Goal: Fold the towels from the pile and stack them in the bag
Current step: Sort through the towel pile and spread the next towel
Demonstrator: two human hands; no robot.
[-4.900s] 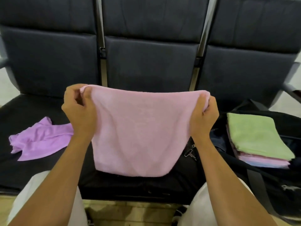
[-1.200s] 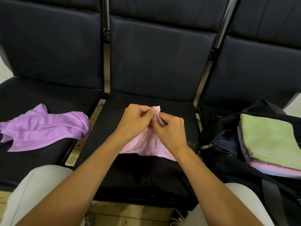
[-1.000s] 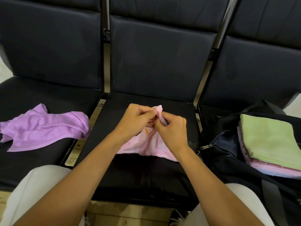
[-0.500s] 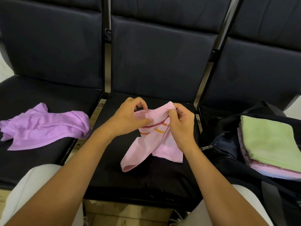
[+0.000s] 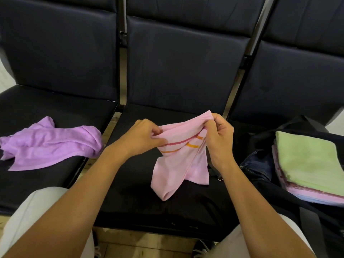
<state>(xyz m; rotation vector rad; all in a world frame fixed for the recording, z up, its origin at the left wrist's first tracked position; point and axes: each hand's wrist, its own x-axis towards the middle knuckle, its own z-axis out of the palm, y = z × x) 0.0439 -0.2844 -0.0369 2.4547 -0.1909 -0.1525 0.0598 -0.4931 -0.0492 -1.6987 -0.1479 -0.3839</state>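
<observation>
A pink towel (image 5: 178,161) with red and orange stripes hangs above the middle seat (image 5: 141,200). My left hand (image 5: 143,136) pinches its left top edge. My right hand (image 5: 218,134) grips the right top corner, a little higher. The rest of the towel droops in two loose flaps towards the seat. A crumpled purple towel (image 5: 50,142) lies on the left seat. On the right, a black bag (image 5: 260,164) holds a stack of folded towels with a green towel (image 5: 309,161) on top.
Three dark padded seats with upright backs (image 5: 184,66) stand in a row, with metal posts between them. My knees in light trousers (image 5: 37,211) are at the bottom edge. A bag strap (image 5: 312,229) runs across the lower right.
My hands have drawn apart along the pink towel's top edge, spreading it wider. The right hand has risen slightly and the striped band shows more.
</observation>
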